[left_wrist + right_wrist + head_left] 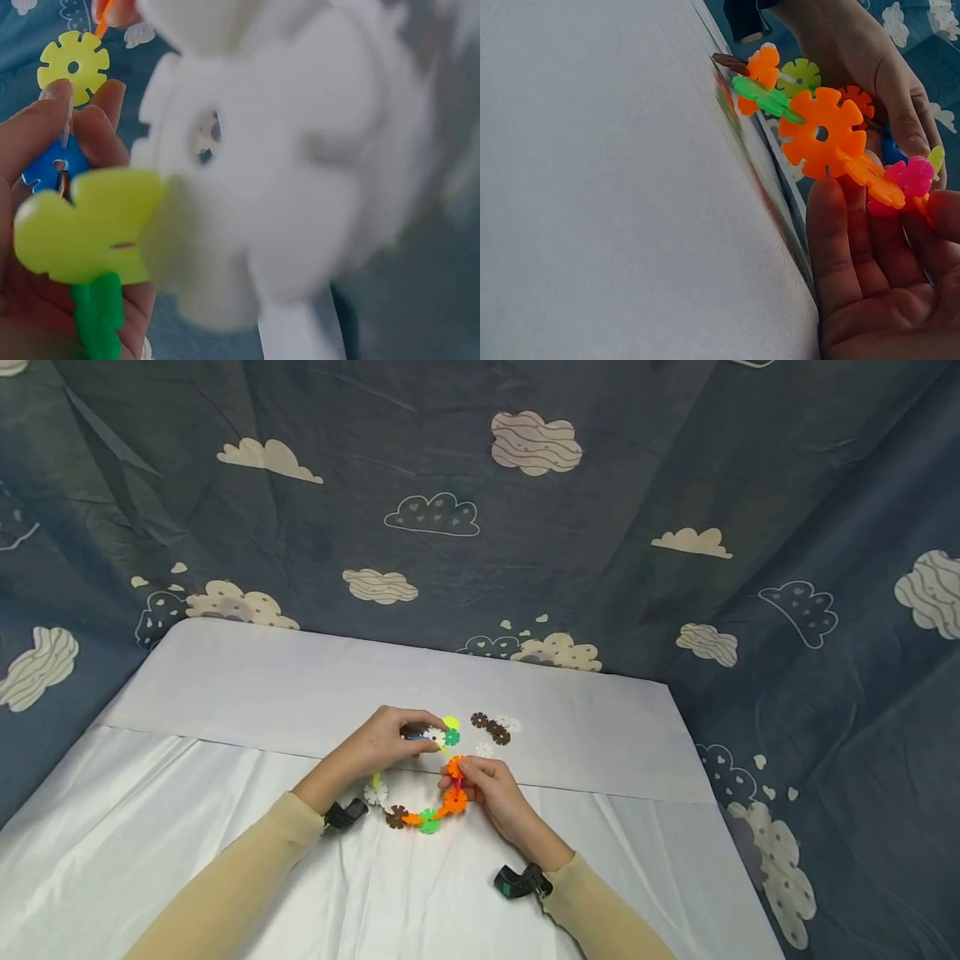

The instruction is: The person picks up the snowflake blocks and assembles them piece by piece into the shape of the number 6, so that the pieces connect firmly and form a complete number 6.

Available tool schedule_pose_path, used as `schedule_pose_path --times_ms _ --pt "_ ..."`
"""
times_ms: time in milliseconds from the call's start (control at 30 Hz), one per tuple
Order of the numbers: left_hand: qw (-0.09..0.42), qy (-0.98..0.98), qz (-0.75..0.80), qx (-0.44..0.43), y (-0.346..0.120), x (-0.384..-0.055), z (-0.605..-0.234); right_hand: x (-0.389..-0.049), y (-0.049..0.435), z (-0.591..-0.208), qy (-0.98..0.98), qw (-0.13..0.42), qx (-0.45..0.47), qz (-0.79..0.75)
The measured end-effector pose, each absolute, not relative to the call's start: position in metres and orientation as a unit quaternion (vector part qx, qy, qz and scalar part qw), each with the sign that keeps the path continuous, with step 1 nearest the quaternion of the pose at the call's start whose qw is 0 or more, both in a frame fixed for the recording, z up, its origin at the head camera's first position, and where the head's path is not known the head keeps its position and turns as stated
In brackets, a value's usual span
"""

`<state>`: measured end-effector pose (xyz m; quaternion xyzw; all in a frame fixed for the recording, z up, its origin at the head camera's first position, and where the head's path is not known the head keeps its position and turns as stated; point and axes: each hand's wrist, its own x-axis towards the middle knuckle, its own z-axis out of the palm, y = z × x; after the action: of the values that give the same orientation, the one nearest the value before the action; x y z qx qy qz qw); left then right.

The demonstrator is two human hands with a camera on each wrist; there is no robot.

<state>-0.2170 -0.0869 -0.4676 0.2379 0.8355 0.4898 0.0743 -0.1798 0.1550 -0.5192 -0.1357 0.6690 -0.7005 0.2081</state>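
A ring-shaped chain of notched plastic flower discs hangs between both hands, with an orange disc [454, 801], a green disc [429, 821] and a brown disc [397, 816] along its near side. My left hand [378, 739] pinches a white disc by its edge; in the left wrist view a blue disc [58, 166] lies within the fingers and a yellow disc [82, 64] is just beyond the fingertips. My right hand [491, 785] grips an orange disc at the chain's right side, beside a pink disc [911, 177]. A blurred white disc [285, 150] covers much of the left wrist view.
Beyond the hands, loose brown discs [497, 731] and white discs [510, 724] lie on the white-covered table [600, 743]. Loose yellow and green discs show close to the left fingertips. A dark cloud-patterned cloth [622, 485] hangs behind the table.
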Motion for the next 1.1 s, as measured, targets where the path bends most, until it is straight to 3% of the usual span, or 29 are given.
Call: schedule_pose_path --times_ms 533,1100 --pt "0.067 0.854 0.461 0.23 -0.082 -0.214 -0.472 -0.177 0.155 -0.52 0.675 0.198 -0.131 -0.699" --pt "0.041 0.864 0.46 0.198 -0.068 -0.209 -0.484 -0.172 0.145 -0.524 0.688 0.137 -0.047 -0.711"
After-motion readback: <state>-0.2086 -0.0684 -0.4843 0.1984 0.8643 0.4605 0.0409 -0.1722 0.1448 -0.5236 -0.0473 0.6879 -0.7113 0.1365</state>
